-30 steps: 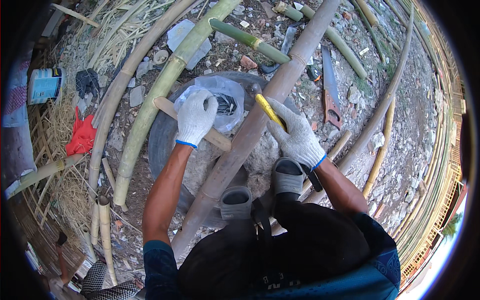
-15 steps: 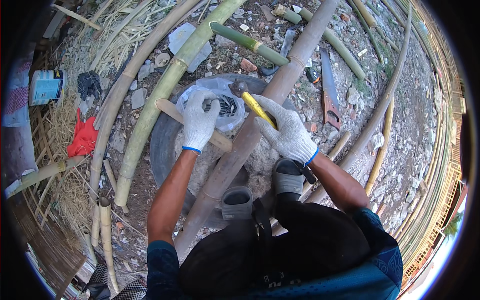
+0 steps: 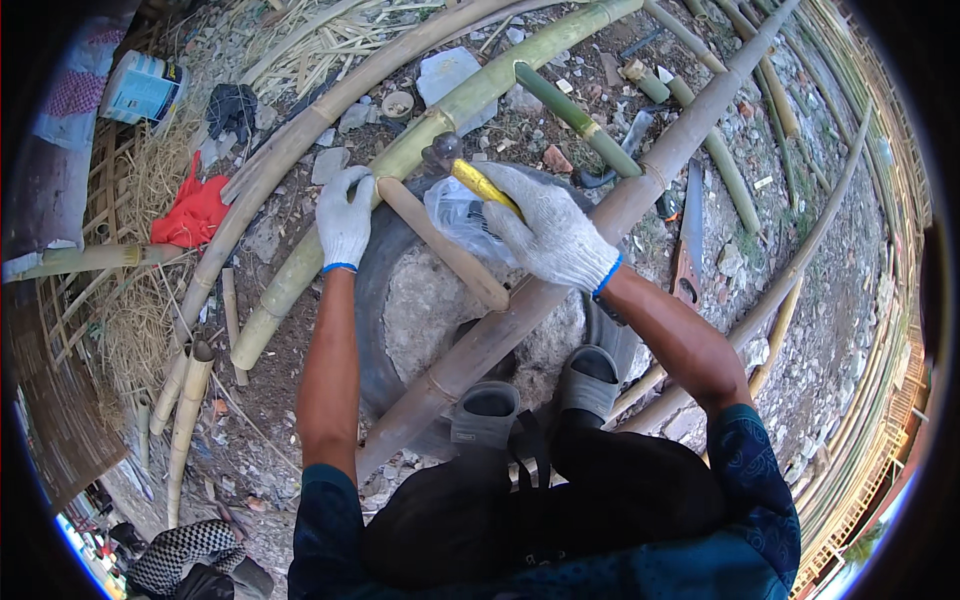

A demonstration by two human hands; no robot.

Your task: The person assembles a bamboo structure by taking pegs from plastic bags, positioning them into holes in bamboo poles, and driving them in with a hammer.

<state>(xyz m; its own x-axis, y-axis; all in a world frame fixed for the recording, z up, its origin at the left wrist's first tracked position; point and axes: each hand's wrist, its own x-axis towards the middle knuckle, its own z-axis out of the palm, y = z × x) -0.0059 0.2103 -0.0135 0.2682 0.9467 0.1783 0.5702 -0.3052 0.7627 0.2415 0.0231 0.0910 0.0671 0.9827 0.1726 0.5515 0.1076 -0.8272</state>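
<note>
My right hand (image 3: 550, 225), in a white knit glove with a blue cuff, grips the yellow handle of a hammer (image 3: 480, 185). The hammer's dark head is raised over the large green bamboo pole (image 3: 425, 130). My left hand (image 3: 345, 220), gloved alike, is at that pole with its fingers curled together; anything between them is too small to make out. Beside it, a short bamboo crosspiece (image 3: 440, 240) spans from the green pole to a brown bamboo pole (image 3: 480, 350). A clear plastic bag (image 3: 465, 215) of nails lies behind the crosspiece, partly covered by my right hand.
Beneath the poles lies a tire (image 3: 375, 330) filled with concrete, near my sandals (image 3: 487, 412). A handsaw (image 3: 690, 235) rests on the rubble at right. At left are red cloth (image 3: 192, 210), a paint bucket (image 3: 145, 88) and cut bamboo pieces (image 3: 188, 420). A green bamboo crosspiece (image 3: 580, 120) sits farther off.
My left hand has left the bag of nails and moved left to the green pole. The hammer in my right hand has shifted left and up, toward the crosspiece's end. The view has turned.
</note>
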